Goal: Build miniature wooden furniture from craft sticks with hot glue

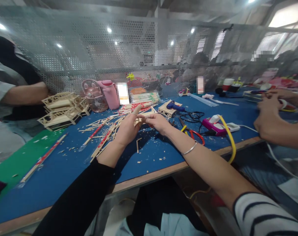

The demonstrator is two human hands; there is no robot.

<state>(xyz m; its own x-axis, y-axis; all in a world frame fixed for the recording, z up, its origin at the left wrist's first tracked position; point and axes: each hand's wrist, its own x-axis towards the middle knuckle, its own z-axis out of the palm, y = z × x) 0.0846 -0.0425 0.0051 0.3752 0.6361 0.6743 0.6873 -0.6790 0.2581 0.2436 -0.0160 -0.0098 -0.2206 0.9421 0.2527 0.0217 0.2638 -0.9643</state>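
Observation:
Over the middle of the blue table (149,164), my left hand (127,128) and my right hand (157,122) meet at the fingertips. Both are closed in a pinch on a light wooden stick piece (147,113), whose exact shape is partly hidden by the fingers. Many loose wooden sticks (107,139) lie beside and beyond my left hand. Behind my right hand stands a small wooden stick frame (169,109) with a blue glue gun (175,106) resting on it. Below my hands is a bent stick piece (137,146).
Stick-built models (61,109), a pink bottle (110,95) and a clear jug (95,98) stand back left. Red-handled scissors (197,137) and a purple power strip (214,127) lie right. People sit at both sides; one person's hands (270,105) work at the right.

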